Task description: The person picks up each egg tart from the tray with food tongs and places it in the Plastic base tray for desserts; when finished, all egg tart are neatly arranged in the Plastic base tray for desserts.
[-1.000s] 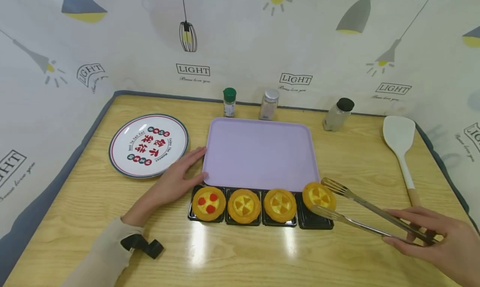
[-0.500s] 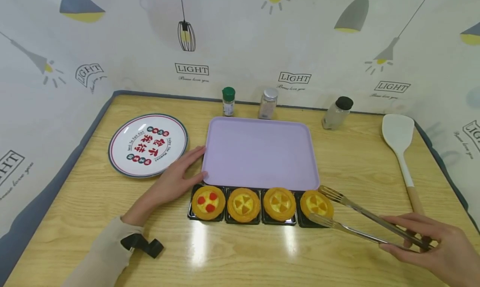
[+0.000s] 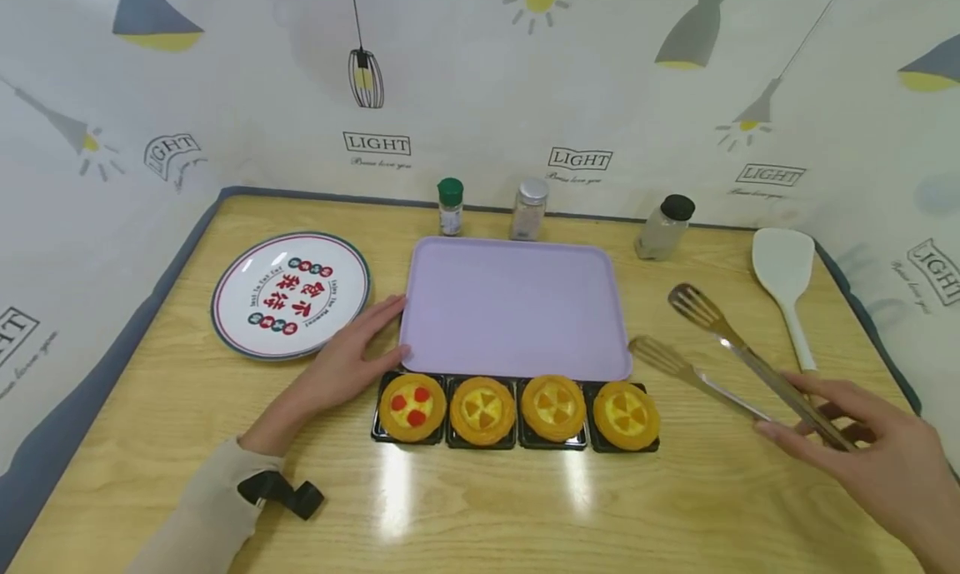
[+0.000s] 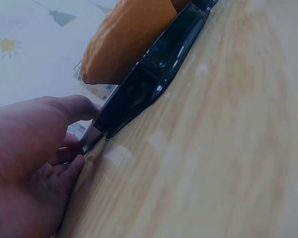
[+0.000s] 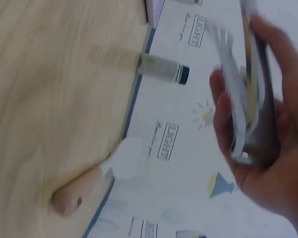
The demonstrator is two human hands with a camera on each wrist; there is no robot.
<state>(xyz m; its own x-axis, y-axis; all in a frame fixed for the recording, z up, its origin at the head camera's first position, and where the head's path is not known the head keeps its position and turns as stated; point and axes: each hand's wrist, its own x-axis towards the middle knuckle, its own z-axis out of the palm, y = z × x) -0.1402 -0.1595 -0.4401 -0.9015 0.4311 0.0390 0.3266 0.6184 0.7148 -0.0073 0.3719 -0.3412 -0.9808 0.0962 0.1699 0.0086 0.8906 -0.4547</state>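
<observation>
My left hand [image 3: 352,349] touches the left edge of a lilac tray [image 3: 517,307] with thumb and fingertips. In the right hand [image 3: 877,441] I hold metal tongs [image 3: 757,366], arms spread with nothing between their slotted tips, right of the tray. Along the tray's front edge runs a row of egg tarts, each in a black plastic holder: a red-dotted tart [image 3: 412,407] at left, then three with orange wedges, the rightmost tart [image 3: 626,416] nearest the tongs. The left wrist view shows a tart [image 4: 129,44] in its black holder [image 4: 149,79] beside the thumb.
A white plate [image 3: 240,307] with red lettering lies on the left. Behind the tray stand a green-capped shaker [image 3: 450,207], a silver-capped jar [image 3: 529,212] and a black-capped jar [image 3: 663,232]. A white spatula [image 3: 783,266] lies far right, near the table's edge.
The rightmost tart was lowered into its black holder and let go. The tongs have since opened and moved up and right, away from it. My left hand stays at the tray.
</observation>
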